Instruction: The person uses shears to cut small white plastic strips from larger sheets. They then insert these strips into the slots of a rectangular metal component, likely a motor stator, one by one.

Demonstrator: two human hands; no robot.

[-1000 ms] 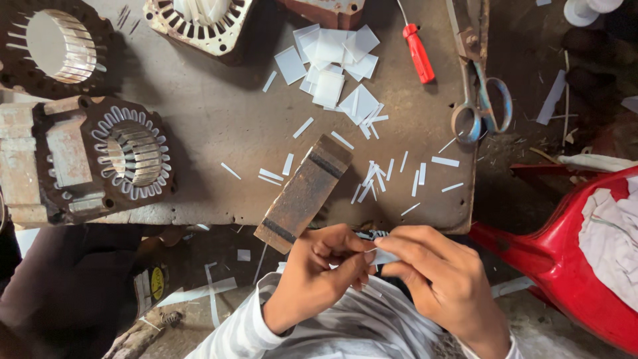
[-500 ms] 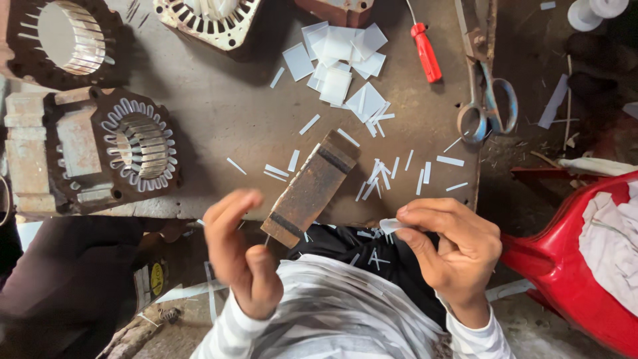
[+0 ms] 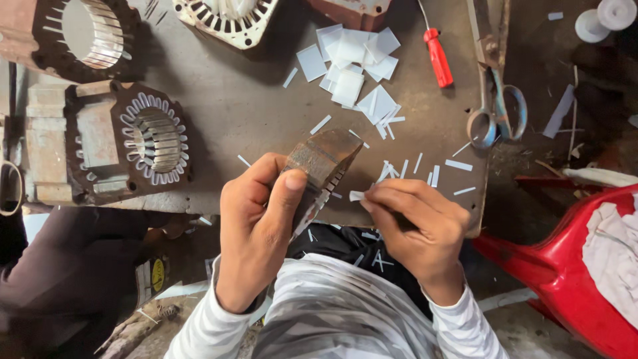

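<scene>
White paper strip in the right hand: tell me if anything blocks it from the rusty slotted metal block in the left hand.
Nothing visible: white paper strip, pinched by right hand, faces rusty slotted metal block in left hand across an open gap.

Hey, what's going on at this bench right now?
A person at a metal-topped workbench grips a rusty slotted metal block in the left hand. The right hand pinches a small white paper strip beside the block's edge. More white strips and squares, scissors, a red-handled screwdriver and a motor stator lie on the bench.
</scene>
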